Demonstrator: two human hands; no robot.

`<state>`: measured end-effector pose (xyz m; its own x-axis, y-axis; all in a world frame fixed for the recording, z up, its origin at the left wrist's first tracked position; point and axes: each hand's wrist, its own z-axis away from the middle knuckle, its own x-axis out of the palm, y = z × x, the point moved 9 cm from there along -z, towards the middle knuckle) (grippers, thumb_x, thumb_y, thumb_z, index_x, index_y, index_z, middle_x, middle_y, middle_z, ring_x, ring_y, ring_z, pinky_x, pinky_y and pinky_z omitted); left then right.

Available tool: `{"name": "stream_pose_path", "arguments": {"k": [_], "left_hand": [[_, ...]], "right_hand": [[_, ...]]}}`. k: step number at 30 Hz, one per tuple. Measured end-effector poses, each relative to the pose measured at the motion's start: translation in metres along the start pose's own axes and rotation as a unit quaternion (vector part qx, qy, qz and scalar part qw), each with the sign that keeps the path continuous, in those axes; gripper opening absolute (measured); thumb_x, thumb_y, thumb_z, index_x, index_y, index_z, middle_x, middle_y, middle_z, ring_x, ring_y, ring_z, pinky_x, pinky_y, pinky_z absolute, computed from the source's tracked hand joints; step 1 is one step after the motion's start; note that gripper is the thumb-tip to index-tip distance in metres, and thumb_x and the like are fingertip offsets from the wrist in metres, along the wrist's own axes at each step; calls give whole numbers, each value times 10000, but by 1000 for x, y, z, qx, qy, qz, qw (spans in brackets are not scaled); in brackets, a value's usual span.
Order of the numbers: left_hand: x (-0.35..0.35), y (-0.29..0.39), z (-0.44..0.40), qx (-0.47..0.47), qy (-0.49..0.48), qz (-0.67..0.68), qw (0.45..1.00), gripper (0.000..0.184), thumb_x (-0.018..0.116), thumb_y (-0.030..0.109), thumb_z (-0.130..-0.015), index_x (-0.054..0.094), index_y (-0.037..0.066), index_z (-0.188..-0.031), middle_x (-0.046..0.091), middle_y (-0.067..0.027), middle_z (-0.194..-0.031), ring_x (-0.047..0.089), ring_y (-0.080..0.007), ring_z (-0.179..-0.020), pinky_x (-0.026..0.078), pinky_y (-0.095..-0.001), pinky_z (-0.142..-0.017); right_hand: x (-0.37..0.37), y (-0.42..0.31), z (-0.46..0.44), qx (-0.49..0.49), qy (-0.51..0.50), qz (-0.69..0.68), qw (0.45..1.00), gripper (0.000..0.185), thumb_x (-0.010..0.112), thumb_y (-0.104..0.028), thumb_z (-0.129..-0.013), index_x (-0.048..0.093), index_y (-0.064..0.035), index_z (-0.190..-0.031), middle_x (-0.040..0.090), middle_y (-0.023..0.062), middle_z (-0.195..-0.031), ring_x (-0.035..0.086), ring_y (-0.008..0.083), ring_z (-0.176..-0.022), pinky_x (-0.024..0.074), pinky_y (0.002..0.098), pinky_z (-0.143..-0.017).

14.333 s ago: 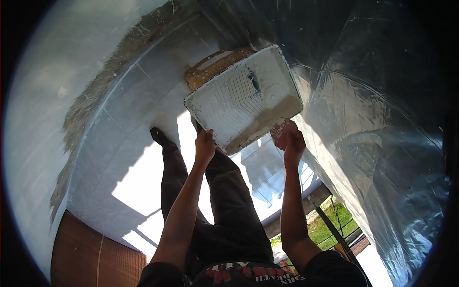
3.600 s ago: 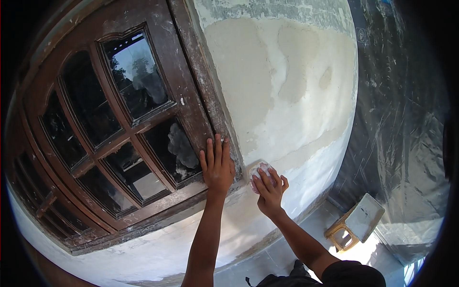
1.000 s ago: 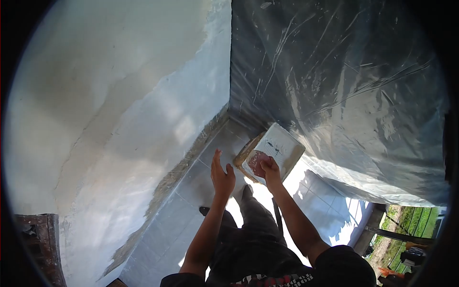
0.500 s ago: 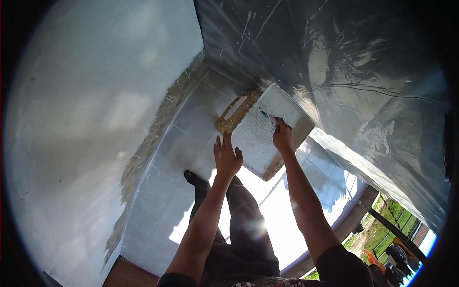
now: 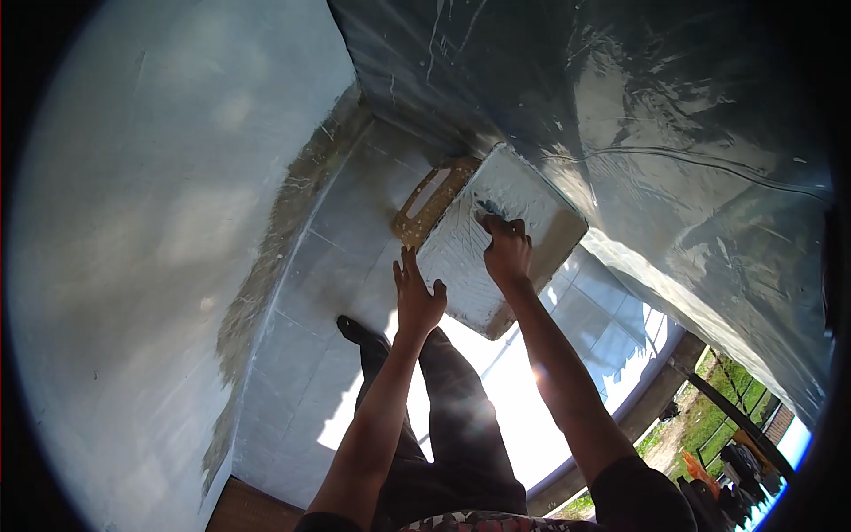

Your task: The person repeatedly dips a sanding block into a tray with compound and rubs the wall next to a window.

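A paint tray, smeared with white, rests tilted on a tan stool with an oval slot in it. My right hand is over the upper half of the tray, its fingers bent down near a dark patch; what they grip, if anything, is hidden beneath them. At the tray's left edge, close to the stool's lower end, my left hand has its fingers spread and holds nothing.
A pale wall with a rough grey strip along its foot fills the left. Dark plastic sheeting hangs on the right. Grey floor tiles lie below, partly sunlit. A dark pole and grass show at lower right.
The pink pad seen earlier in my right hand is now out of sight. That hand went from the wall to the tray. My left hand left the window frame and is beside the tray.
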<state>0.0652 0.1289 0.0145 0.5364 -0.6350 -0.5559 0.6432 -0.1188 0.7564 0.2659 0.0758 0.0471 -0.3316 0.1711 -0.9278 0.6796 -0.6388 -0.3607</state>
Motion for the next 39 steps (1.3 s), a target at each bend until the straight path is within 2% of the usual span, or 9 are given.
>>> {"name": "stream_pose_path", "arguments": {"k": [7,12,15,16,21,25,30,34,39], "left_hand": [[-2,-3,5,-10,11,27,1000,899,642,69,-831,137,29,-1574,264,-301,-1582,222,-540,-1458,229,-556,-1216],[-1,-1,3,-4,17,19,1000,907,642,65,-829,126,21,-1574,276,-292,-1578,233,-531,-1457,228,-553,-1217],[-1,3,6,-14,8,14,1000,901,638,63,-831,128,19,-1572,268,-284,-1588,218,-529,-1465,225,-555,-1218],[1,1,8,-25,3,13,1000,895,637,62,-832,132,19,-1571,263,-280,-1593,209,-527,-1470,224,-557,-1218],[2,-3,7,2,17,24,1000,873,625,53,-829,157,20,-1565,257,-272,-1600,192,-525,-1478,222,-563,-1218],[2,1,5,3,23,10,1000,863,612,40,-821,168,11,-1560,262,-271,-1598,196,-525,-1477,224,-565,-1217],[2,-1,7,-16,16,19,1000,859,609,43,-821,168,7,-1557,236,-276,-1608,175,-524,-1486,221,-567,-1219],[3,-2,9,3,21,9,1000,860,611,47,-820,167,4,-1555,209,-276,-1619,145,-521,-1498,210,-569,-1225],[5,-1,5,13,32,-7,999,864,609,44,-822,162,5,-1560,230,-279,-1609,141,-524,-1498,203,-571,-1226]], "right_hand": [[40,-16,7,-16,-31,76,996,439,602,16,-792,612,-146,-1200,636,13,-1170,593,290,-1054,502,525,-750],[18,-19,31,-40,-72,26,996,351,606,6,-802,694,-193,-1078,691,-32,-1075,601,281,-1035,460,498,-794],[-1,-21,-12,-42,44,-30,998,269,619,14,-787,650,-145,-1001,680,-17,-1029,588,275,-1009,456,492,-799],[14,-18,-21,-29,1,0,1000,252,617,12,-789,642,-138,-989,677,-19,-1059,585,285,-1015,449,504,-804],[47,-22,47,-39,-27,29,998,491,667,-8,-768,620,-149,-1236,625,-14,-1263,536,257,-1163,435,495,-814],[19,-20,69,-72,-46,12,996,395,664,-15,-789,668,-157,-1158,678,-42,-1203,571,254,-1098,459,454,-792],[0,17,-6,10,14,-26,1000,312,593,-21,-869,692,-169,-1125,720,2,-1133,595,323,-1004,468,484,-847],[26,10,36,31,-22,33,999,321,613,-54,-890,651,-191,-1178,666,-23,-1216,567,325,-1085,454,518,-821],[19,23,70,74,-94,-51,991,312,620,-48,-880,687,-175,-1156,721,36,-1054,596,329,-1018,455,499,-857]]}}
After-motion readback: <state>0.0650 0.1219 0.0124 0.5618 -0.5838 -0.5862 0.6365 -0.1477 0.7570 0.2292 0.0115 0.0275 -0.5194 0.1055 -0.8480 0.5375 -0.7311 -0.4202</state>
